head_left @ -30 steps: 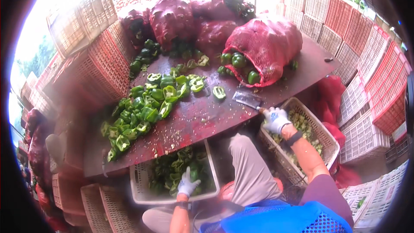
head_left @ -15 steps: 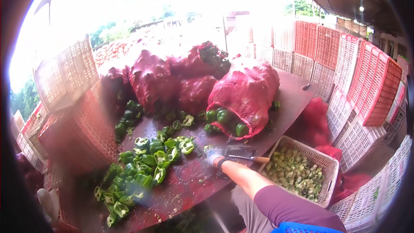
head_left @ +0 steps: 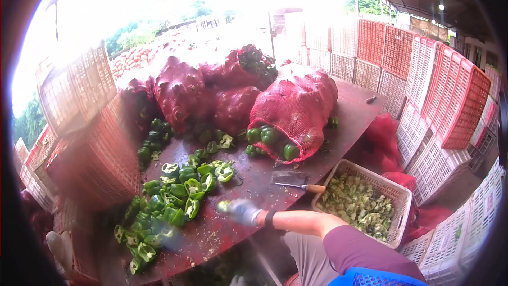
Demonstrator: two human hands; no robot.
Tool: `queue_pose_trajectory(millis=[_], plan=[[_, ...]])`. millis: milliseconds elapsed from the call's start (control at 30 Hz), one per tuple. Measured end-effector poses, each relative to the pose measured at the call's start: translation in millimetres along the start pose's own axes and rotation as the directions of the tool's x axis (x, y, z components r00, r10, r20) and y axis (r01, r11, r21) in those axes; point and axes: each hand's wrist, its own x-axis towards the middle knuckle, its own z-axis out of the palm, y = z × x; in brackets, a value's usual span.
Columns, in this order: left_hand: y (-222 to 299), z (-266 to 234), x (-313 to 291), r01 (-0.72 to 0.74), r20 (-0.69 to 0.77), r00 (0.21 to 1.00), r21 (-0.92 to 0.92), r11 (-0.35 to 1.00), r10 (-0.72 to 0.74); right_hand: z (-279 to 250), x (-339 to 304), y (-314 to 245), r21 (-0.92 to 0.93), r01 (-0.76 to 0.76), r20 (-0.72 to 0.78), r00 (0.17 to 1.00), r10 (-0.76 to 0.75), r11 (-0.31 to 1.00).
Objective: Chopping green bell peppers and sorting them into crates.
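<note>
My right hand (head_left: 242, 212), in a pale work glove with a dark wristband, reaches over the dark red table (head_left: 227, 238). Its fingers are closed round a small pale-green piece of pepper (head_left: 224, 206). Left of it lies a heap of halved green bell peppers (head_left: 169, 201), several with their pale insides showing. Beyond the hand rests a knife (head_left: 288, 177) with a broad dark blade and a wooden handle, untouched. At the lower edge, below the tabletop, a blurred pale shape appears to be my left hand (head_left: 238, 280); its fingers cannot be made out.
Red mesh sacks (head_left: 293, 106) of whole peppers stand along the table's far side, one spilling peppers from its mouth. A crate (head_left: 405, 206) of pepper trimmings sits against the right table edge. Stacked crates (head_left: 457, 95) flank the right; more crates (head_left: 95, 164) rise at left.
My right hand has moved from beside the knife blade down and left, closer to the halved peppers. The pepper piece now shows at its fingertips. A pale shape has appeared at the lower edge.
</note>
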Motion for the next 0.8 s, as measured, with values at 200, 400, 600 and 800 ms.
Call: queue_pose_trajectory(millis=[200,400,600,800], plan=[[64.7,63.3,51.6,0.175,-0.159,0.919,-0.656,0.734,-0.362,5.1,-98.0,-69.3,0.394,0.347,0.292,0.831,-0.474,0.851],[31.7,42.8,22.2,0.299,-0.127,0.899,-0.518,0.801,-0.418,17.8,-31.4,-55.3,0.119,0.270,0.301,0.907,-0.294,0.955],[24.5,56.4,41.5,0.312,0.007,0.921,-0.613,0.726,-0.390,55.2,78.7,72.3,-0.142,-0.105,-0.194,0.978,0.077,0.984],[64.1,11.2,-9.5,0.404,0.034,0.866,-0.637,0.657,-0.499,108.1,140.2,158.3,-0.458,-0.254,0.056,0.948,0.313,0.852]])
